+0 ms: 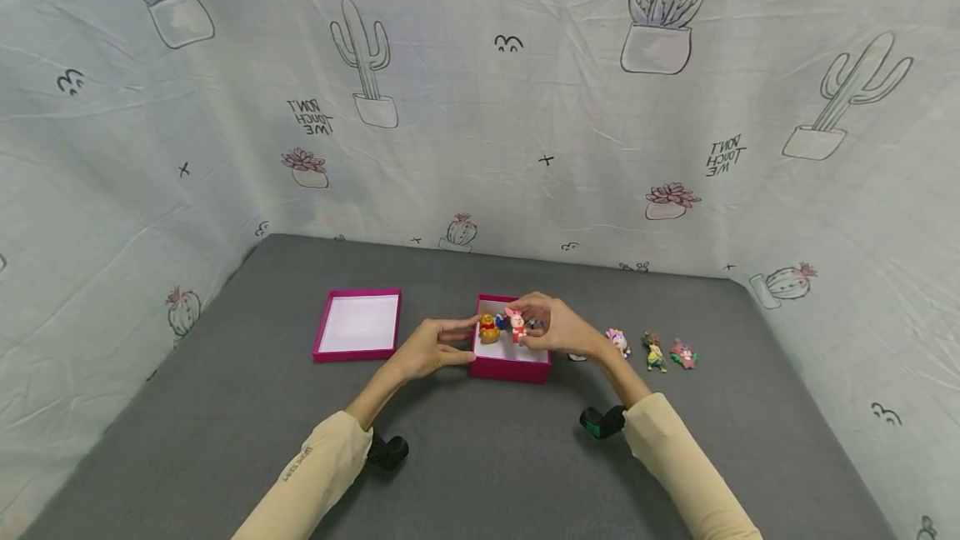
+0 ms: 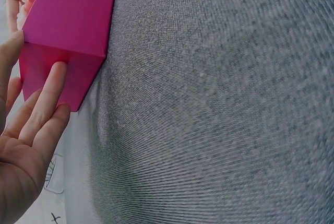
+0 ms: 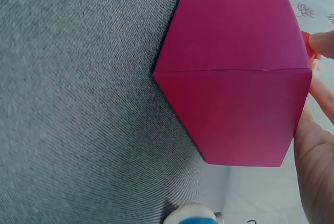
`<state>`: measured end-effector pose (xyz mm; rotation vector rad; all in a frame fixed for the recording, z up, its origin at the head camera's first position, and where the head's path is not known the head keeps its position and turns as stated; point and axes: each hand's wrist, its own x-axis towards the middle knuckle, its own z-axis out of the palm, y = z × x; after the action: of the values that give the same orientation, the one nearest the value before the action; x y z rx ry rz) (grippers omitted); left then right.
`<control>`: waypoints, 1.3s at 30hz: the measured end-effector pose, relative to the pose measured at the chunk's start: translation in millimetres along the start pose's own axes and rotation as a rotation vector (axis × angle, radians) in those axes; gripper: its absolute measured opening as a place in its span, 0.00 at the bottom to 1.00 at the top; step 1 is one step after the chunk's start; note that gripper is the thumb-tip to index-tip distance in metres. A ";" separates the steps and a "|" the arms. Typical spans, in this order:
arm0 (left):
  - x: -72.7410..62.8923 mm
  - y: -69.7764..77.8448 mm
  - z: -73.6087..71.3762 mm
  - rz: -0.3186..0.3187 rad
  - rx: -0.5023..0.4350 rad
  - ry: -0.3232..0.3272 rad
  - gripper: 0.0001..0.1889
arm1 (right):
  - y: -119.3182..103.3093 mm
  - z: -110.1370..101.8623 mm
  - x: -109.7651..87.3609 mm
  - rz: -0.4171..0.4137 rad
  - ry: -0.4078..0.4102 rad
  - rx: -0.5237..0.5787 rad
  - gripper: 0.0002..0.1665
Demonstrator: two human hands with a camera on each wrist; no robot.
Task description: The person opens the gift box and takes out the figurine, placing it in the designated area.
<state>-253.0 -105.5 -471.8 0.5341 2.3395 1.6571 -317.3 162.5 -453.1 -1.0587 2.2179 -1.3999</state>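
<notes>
A magenta box (image 1: 510,370) with a white inside stands open in the middle of the table. My right hand (image 1: 561,328) reaches over its right side and pinches a pink long-eared figurine (image 1: 517,327) between thumb and fingers, over the box. Inside, a yellow bear figurine in red (image 1: 489,329) lies at the left, beside a small dark blue figurine (image 1: 501,322). Another small dark figurine (image 1: 535,324) is partly hidden by the right hand. With extended fingers, my left hand (image 2: 31,130) touches the box's left outer wall, its thumb at the front corner.
Left of the box lies its magenta-rimmed lid (image 1: 364,323), white inside up. To the right are a white and purple figurine (image 1: 618,342), a yellow-green one (image 1: 655,352) and a pinkish one (image 1: 683,354). A white and blue object (image 3: 193,214) sits near the box, mostly behind the right wrist.
</notes>
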 end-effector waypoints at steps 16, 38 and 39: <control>-0.8 -1.0 5.9 0.010 0.009 0.005 0.31 | -27.1 7.8 -14.3 -0.062 0.108 0.037 0.29; 1.7 2.9 1.6 0.026 0.013 -0.004 0.32 | -15.3 -16.7 -38.0 -0.116 0.145 0.148 0.28; 2.3 3.3 1.5 0.024 0.012 -0.006 0.32 | -15.7 -18.2 -39.9 -0.115 0.143 0.149 0.28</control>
<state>-254.0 -102.3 -469.2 0.5715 2.3496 1.6502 -294.7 199.2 -435.6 -1.0795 2.1373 -1.7108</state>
